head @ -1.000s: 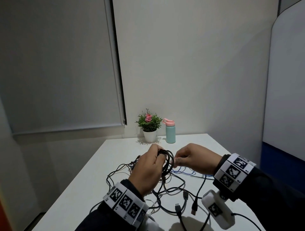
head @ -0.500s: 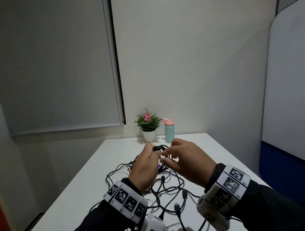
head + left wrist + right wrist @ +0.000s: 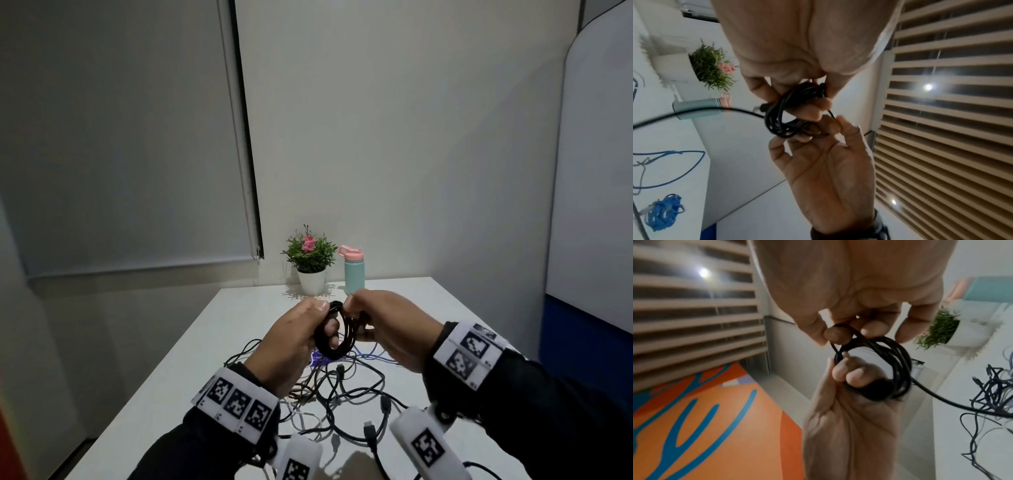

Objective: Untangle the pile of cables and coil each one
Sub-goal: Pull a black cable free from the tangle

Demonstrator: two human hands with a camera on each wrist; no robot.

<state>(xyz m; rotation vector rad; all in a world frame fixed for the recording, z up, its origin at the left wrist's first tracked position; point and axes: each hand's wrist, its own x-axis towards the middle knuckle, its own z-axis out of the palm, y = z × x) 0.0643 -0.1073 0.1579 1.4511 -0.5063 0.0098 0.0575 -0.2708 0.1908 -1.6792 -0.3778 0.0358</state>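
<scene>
A black cable coil (image 3: 334, 334) hangs above the table between both hands. My left hand (image 3: 325, 325) grips the coil with its fingers through the loops and its thumb on top. My right hand (image 3: 356, 318) pinches a strand of the same black cable at the coil's upper edge. The right wrist view shows that pinch (image 3: 836, 335) on the coil (image 3: 892, 366). In the left wrist view a free tail (image 3: 694, 112) runs from the coil (image 3: 781, 118) down toward the table. The tangled pile of cables (image 3: 342, 394) lies on the white table (image 3: 205, 359) under my hands.
A potted plant (image 3: 310, 260) and a teal bottle with a pink lid (image 3: 354, 270) stand at the table's far edge. A coiled blue cable (image 3: 661, 212) and a loose blue cable (image 3: 684, 164) lie on the table. Walls close the far and right sides.
Both hands have lifted the coil higher above the pile. My right hand has come in from the right side to the coil's upper edge, laying more cable onto it.
</scene>
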